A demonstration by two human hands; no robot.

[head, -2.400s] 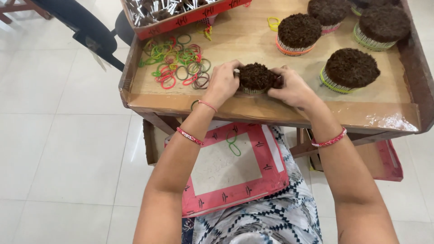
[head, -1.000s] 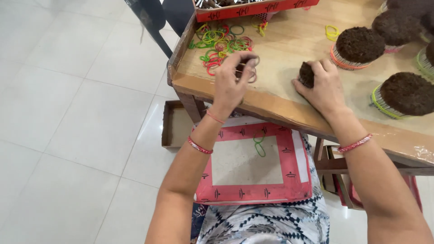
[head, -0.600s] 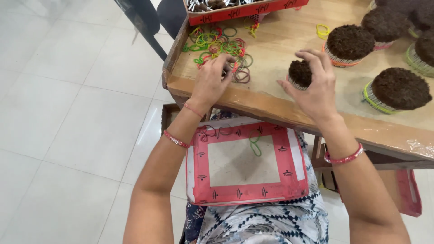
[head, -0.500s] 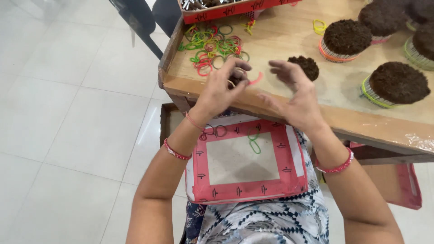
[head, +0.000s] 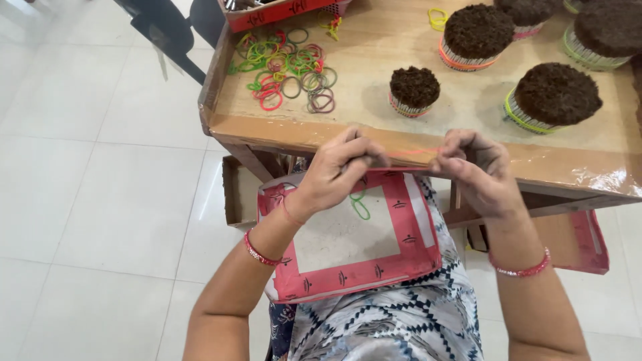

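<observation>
A pink rubber band (head: 409,153) is stretched taut between the pinching left hand (head: 338,170) and right hand (head: 476,170), at 6 o'clock from the small bundle (head: 414,90); overstretched, it could snap.

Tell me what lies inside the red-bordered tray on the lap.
Inside the red-bordered tray a green rubber band lies on a bare pale base. The left hand covers the tray's upper edge, so anything under it is hidden. Both hands stretch a pink rubber band.
</observation>
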